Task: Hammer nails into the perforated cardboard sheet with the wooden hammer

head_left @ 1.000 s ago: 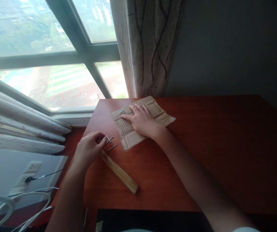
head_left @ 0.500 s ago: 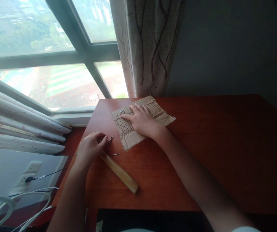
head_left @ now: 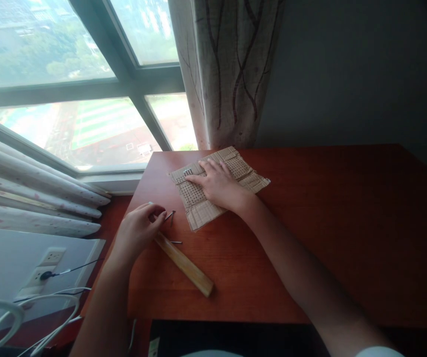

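Note:
My right hand [head_left: 218, 184] lies flat on a sheet of corrugated cardboard [head_left: 206, 214], fingers spread and thumb out to the left. Rows of small dark holes run across the cardboard. Beside the thumb tip, several nails [head_left: 188, 172] stand in it near its far left edge. My left hand [head_left: 141, 223] hovers at the table's left side, thumb and forefinger pinched at the end of a nail [head_left: 169, 216]. Another nail [head_left: 173, 218] is right by those fingertips, and a further nail [head_left: 176, 242] lies nearer me. A flat wooden bar [head_left: 187, 267] extends from under my left hand, its far end hidden.
The reddish-brown table [head_left: 310, 223] reaches far to the right. A window [head_left: 105, 124] and a patterned curtain [head_left: 231, 74] rise behind it. Off the left edge are a wall socket [head_left: 38, 277] with a black plug and loose white cables [head_left: 64, 297].
My left fingers have shifted slightly among the nails. The lowest nail has turned and slid toward me, partly behind the wooden bar. My right hand and the cardboard have stayed put.

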`<state>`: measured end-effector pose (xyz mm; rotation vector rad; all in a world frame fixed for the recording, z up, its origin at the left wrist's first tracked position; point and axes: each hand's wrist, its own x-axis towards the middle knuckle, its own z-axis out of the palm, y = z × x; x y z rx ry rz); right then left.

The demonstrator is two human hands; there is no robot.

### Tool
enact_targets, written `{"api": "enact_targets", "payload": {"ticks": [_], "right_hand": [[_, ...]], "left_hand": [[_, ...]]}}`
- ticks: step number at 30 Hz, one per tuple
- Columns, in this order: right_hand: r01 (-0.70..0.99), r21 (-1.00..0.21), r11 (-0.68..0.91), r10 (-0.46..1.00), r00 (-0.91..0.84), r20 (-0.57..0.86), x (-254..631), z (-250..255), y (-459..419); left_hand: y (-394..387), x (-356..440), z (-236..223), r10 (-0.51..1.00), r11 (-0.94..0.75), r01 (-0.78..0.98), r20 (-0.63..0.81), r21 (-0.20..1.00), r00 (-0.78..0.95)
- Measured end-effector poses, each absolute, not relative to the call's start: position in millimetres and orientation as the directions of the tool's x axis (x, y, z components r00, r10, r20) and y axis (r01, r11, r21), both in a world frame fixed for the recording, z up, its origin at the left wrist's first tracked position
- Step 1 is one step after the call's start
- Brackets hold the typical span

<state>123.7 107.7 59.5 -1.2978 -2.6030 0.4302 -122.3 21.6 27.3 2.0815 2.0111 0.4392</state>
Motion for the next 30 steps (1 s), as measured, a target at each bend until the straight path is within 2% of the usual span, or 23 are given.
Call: {"api": "enact_targets", "payload": {"ticks": [4,9,12,17,24,30], "right_hand": [[0.743,-0.341,0.576,0.801,-0.597,0.053,123.1,58.5,108.5],[0.744,-0.334,0.578,0.801,-0.596,0.057,122.4,54.9,110.1],[0.742,-0.336,0.580,0.800,-0.597,0.063,121.9,53.4,111.1],[0.744,-0.323,0.585,0.798,-0.598,0.070,121.3,53.0,111.1],[0.745,-0.320,0.585,0.799,-0.596,0.072,122.0,56.2,109.2],[0.743,-0.335,0.580,0.800,-0.597,0.062,121.4,54.2,110.4]], "left_hand": [[22.4,-116.4,31.8,0.995,-0.044,0.925,0.098,0.377,0.007],[32.7,-97.3,47.9,0.940,-0.011,0.883,0.305,0.470,-0.151],[48.2,-82.7,57.7,0.913,-0.093,0.857,0.388,0.506,-0.130],[79.4,-63.4,62.1,0.921,-0.204,0.848,0.390,0.489,-0.003],[93.4,-59.2,56.8,0.924,-0.123,0.898,0.379,0.423,-0.052],[103.7,-55.1,75.4,0.821,-0.206,0.869,0.563,0.449,-0.097]]}}
